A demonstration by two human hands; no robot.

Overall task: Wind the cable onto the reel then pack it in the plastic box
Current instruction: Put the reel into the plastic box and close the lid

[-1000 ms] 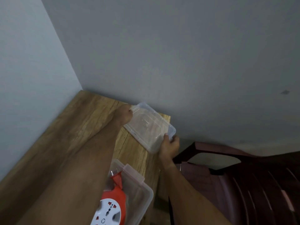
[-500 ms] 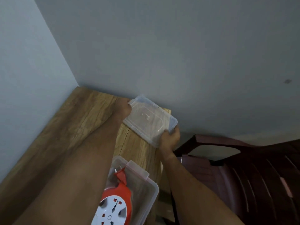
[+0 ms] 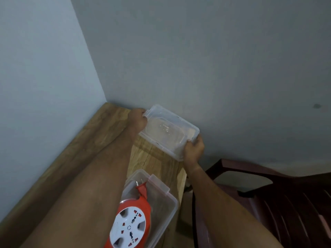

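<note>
With the reel (image 3: 131, 224) already seated in the plastic box (image 3: 162, 210) on the table (image 3: 86, 145), we have raised the lid (image 3: 169, 130) slightly since a second ago, left hand (image 3: 138, 119) and right hand (image 3: 194, 148) fingers curled around its ends, ready for closing.

wood-grain brown counter (image 3: 100, 140) set into the corner of two pale walls, its right edge free. one item rests directly on it near the front right edge: a clear rectangular plastic box (image 3: 161, 199), open-topped, containing an orange and white round cable reel (image 3: 131, 228).
</note>
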